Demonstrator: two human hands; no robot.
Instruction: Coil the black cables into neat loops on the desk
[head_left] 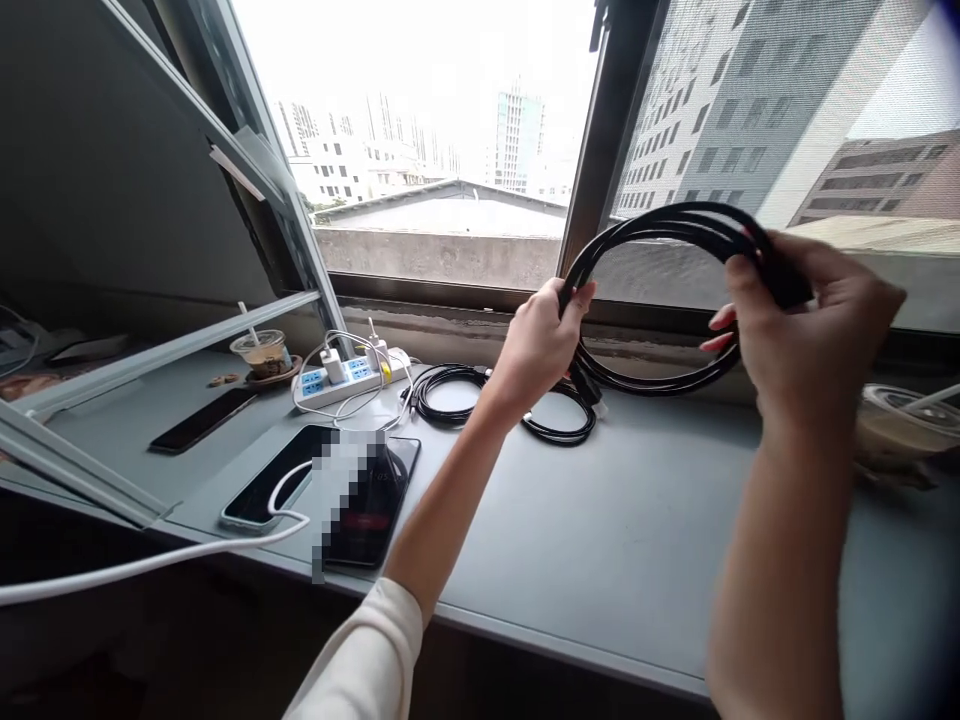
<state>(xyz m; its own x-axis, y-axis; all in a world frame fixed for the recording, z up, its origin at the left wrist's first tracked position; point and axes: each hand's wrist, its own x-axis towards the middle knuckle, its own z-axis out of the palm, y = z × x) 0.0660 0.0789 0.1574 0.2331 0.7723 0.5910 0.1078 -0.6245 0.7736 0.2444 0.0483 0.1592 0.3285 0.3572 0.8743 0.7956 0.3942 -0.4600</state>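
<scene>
Raised above the table, a black cable (675, 228) is wound into a loose coil of several loops. My left hand (541, 335) is closed round the coil's left side, thumb and fingers pinching the loops. On the other side, my right hand (810, 300) grips the coil near its thick dark end, with the palm partly hiding that part. A cable plug hangs just below my left hand. Behind my left forearm, another coiled black cable (442, 415) lies on the table, with a further coil (566, 437) to its right.
A white power strip (352, 378) with chargers and white cords stands at the back left. Phones (274, 490) and a dark tablet-like device (375, 540) lie near the front edge. Drink cups (264, 352) stand at both sides. A metal frame (172, 350) rises on the left, before a window.
</scene>
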